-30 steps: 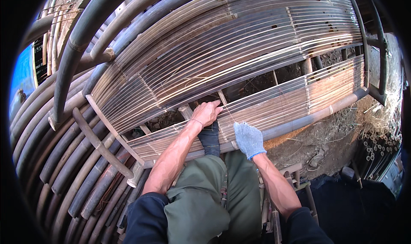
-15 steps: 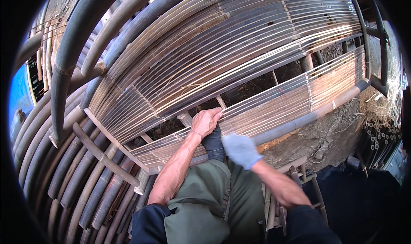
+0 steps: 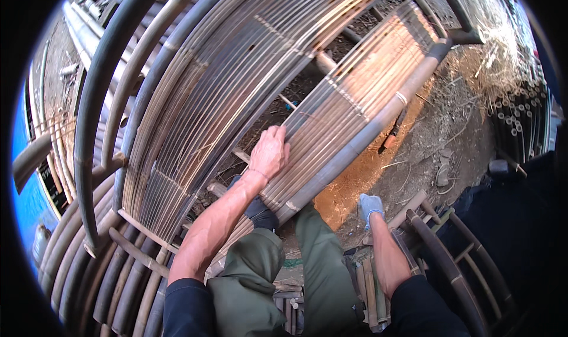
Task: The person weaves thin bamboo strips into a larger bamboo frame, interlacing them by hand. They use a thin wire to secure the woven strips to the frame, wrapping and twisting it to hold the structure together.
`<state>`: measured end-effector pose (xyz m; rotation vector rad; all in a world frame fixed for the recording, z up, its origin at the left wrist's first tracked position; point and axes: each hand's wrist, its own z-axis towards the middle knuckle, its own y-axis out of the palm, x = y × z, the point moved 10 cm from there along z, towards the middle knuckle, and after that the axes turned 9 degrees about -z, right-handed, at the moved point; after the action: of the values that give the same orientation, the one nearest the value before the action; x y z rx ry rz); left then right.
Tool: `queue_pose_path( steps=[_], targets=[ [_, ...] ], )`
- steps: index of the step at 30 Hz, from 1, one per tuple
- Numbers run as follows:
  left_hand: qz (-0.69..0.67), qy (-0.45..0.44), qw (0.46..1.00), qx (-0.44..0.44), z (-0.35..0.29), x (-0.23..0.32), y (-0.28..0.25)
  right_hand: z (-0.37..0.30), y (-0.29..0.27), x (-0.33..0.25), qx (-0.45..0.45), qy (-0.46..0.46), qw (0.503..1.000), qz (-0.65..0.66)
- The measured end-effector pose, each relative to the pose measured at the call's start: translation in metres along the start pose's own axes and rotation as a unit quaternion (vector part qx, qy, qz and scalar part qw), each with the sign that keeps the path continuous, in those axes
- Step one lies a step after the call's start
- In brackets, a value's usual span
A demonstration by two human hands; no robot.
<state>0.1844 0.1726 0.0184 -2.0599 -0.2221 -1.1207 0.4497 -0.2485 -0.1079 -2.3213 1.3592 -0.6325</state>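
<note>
My bare left hand (image 3: 271, 153) is curled over the inner edge of a band of thin bamboo slats (image 3: 322, 142), its fingertips partly hidden. The slats belong to a bamboo seat frame edged by a thick bamboo rail (image 3: 331, 174). My right hand (image 3: 371, 207), in a light grey-blue glove, is off the frame and over the dirt ground, to the right of my knee. Its fingers look curled in; whatever they hold, if anything, does not show. My left leg passes beneath the slats, with a dark wrapping (image 3: 260, 213) on it.
Beyond the gap lies a wider slatted panel (image 3: 225, 94). Curved bamboo poles (image 3: 89, 136) arch at the left, above stacked bamboo pieces (image 3: 127, 278). An orange-handled tool (image 3: 389, 142) lies on the ground. Small bamboo frames (image 3: 438, 254) stand at lower right, cut bamboo ends (image 3: 515, 115) beyond.
My view has turned, so the slatted frame now slants more steeply. My right hand has left the slats and moved right and down over the ground. My left hand stays on the slats.
</note>
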Motion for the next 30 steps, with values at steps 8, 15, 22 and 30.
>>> queue_pose_path(
  steps=[8, 15, 22, 30],
  targets=[
    [0.239, 0.103, 0.964, 0.044, 0.049, 0.032, 0.049, -0.139, -0.193, -0.262, 0.452, -0.333, 0.825, -0.060],
    [-0.006, 0.066, 0.997, 0.048, 0.037, 0.058, 0.060, -0.175, -0.196, -0.247, 0.138, -0.632, 0.763, 0.013],
    [-0.180, -0.288, 0.916, 0.214, 0.016, -0.108, 0.012, -0.138, -0.351, -0.345, 0.447, -0.476, 0.757, 0.003],
    [-0.300, -0.192, 0.915, 0.189, 0.074, -0.127, 0.024, -0.083, -0.130, -0.526, 0.184, -0.501, 0.762, -0.368]
  ],
)
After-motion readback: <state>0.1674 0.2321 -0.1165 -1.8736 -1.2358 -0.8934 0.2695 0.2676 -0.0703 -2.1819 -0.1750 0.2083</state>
